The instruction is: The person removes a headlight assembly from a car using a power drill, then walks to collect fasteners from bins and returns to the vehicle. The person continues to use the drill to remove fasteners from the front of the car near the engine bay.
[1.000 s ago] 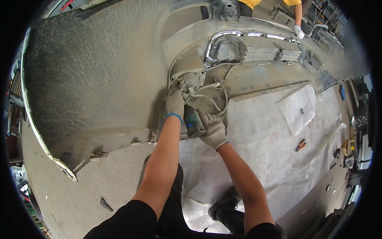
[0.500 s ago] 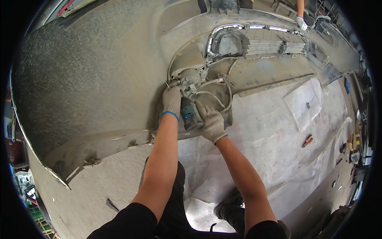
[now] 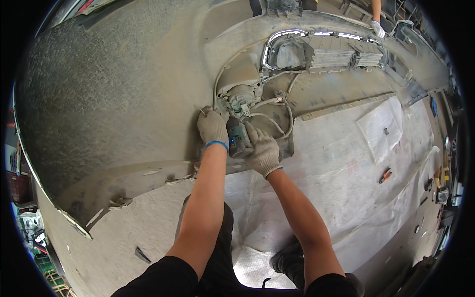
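Observation:
A large dusty bumper cover (image 3: 123, 99) lies in front of me, inner side up. A round lamp unit (image 3: 242, 96) with a wiring harness (image 3: 269, 102) is fitted in it. My gloved right hand (image 3: 262, 148) is closed around a dark green cordless driver (image 3: 239, 139), its nose pointing at the lamp's lower left edge; the tip's contact is hard to make out. Beside the driver, my gloved left hand (image 3: 213, 128) is closed, with a thin light stick-like piece (image 3: 201, 110) poking out at its top. The left fingertips are partly hidden.
A chrome-trimmed grille (image 3: 341, 49) sits farther along the bumper. Another person's gloved hand (image 3: 378, 28) rests at its far edge. Orange-handled pliers (image 3: 385, 175) and a clear plastic bag (image 3: 381, 126) lie on the whitish sheet (image 3: 336, 158); a dark scrap (image 3: 142, 255) lies lower left.
My left hand has drawn slightly left, away from the lamp. The driver has come a little closer to the lamp, still in my right hand. The whole view has shifted slightly.

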A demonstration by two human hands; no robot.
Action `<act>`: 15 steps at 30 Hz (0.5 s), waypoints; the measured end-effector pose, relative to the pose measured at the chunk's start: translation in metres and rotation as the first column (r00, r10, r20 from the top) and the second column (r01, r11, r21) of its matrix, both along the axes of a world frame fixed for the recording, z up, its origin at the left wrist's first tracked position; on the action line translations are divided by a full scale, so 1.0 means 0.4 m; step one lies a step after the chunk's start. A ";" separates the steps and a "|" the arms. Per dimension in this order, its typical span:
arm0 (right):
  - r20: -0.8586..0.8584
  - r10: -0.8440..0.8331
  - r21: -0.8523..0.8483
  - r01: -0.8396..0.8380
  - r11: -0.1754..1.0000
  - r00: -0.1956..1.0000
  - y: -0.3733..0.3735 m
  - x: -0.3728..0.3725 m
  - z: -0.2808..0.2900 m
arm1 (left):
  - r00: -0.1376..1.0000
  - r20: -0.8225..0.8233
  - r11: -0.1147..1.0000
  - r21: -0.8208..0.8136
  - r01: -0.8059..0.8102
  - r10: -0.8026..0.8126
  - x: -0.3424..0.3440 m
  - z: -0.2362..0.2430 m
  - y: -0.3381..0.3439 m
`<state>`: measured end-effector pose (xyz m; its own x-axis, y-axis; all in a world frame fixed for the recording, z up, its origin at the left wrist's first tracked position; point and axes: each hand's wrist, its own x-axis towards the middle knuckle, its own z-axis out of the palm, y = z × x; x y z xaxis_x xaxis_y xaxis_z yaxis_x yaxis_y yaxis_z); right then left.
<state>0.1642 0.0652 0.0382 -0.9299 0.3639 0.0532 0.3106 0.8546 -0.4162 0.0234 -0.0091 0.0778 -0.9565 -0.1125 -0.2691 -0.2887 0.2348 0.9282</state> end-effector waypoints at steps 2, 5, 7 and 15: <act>0.039 0.011 0.076 -0.014 0.997 0.999 -0.001 0.004 0.033 | 1.000 -0.006 0.999 0.032 -0.020 0.021 -0.010 -0.018 -0.005; 0.026 0.044 0.153 -0.048 0.987 0.999 0.011 0.007 0.059 | 0.998 -0.054 0.987 0.157 -0.017 0.026 -0.010 -0.046 -0.005; 0.018 0.039 0.192 -0.042 0.981 0.999 0.016 0.004 0.054 | 0.996 -0.083 0.983 0.183 -0.004 0.019 -0.009 -0.049 -0.004; 0.084 0.041 0.177 -0.056 0.983 0.996 0.011 -0.002 0.077 | 0.998 -0.059 0.987 0.160 -0.028 0.038 -0.006 -0.042 -0.020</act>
<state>0.1636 0.0697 0.0692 -0.9502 0.3093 0.0389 0.2926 0.9280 -0.2308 0.0210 -0.0169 0.0609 -0.9683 -0.1045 -0.2268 -0.2350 0.0743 0.9692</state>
